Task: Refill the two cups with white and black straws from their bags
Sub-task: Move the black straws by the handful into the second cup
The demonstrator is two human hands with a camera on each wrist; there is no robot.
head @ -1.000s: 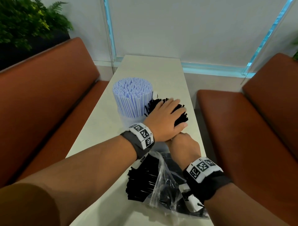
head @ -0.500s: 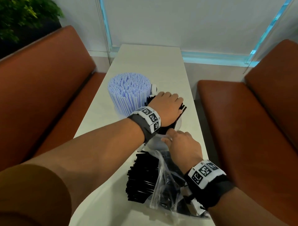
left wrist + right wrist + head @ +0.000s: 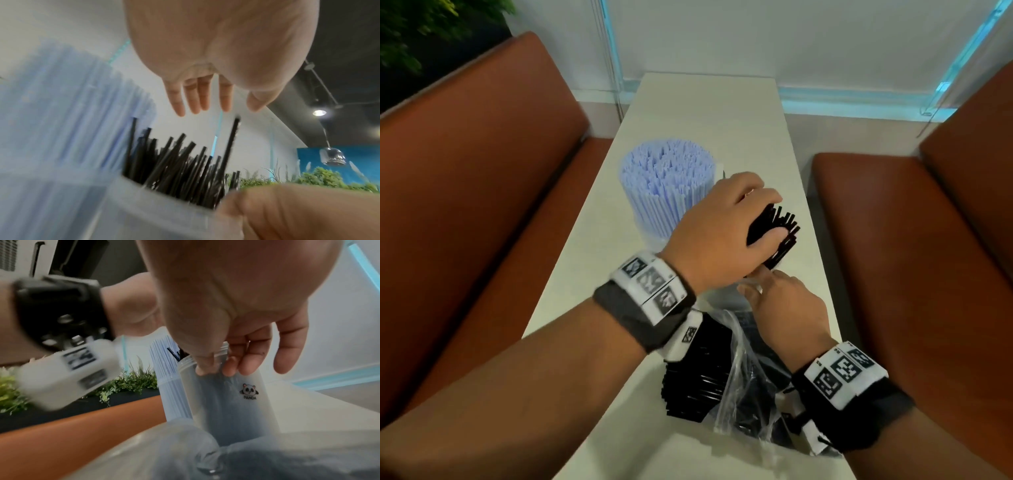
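A clear cup [image 3: 232,402] with a panda print holds black straws [image 3: 784,233] at the middle of the table. My left hand [image 3: 750,212] hovers just over their tips; in the left wrist view its fingers [image 3: 203,95] are straight and a little above the black straws [image 3: 180,165]. My right hand [image 3: 774,294] pinches the cup's near rim between thumb and fingers [image 3: 232,369]. To the left of that cup stands another cup, packed full of white straws [image 3: 667,185]. A clear bag [image 3: 739,394] with more black straws lies under my wrists.
The narrow pale table [image 3: 709,113] runs away from me between two brown benches [image 3: 482,192] [image 3: 893,222]. A wall with a glass panel closes off its far end. Green plants [image 3: 421,27] stand behind the left bench.
My left hand, which lay flat on the black straw tops, has lifted off them. My right hand has stayed at the cup's rim.
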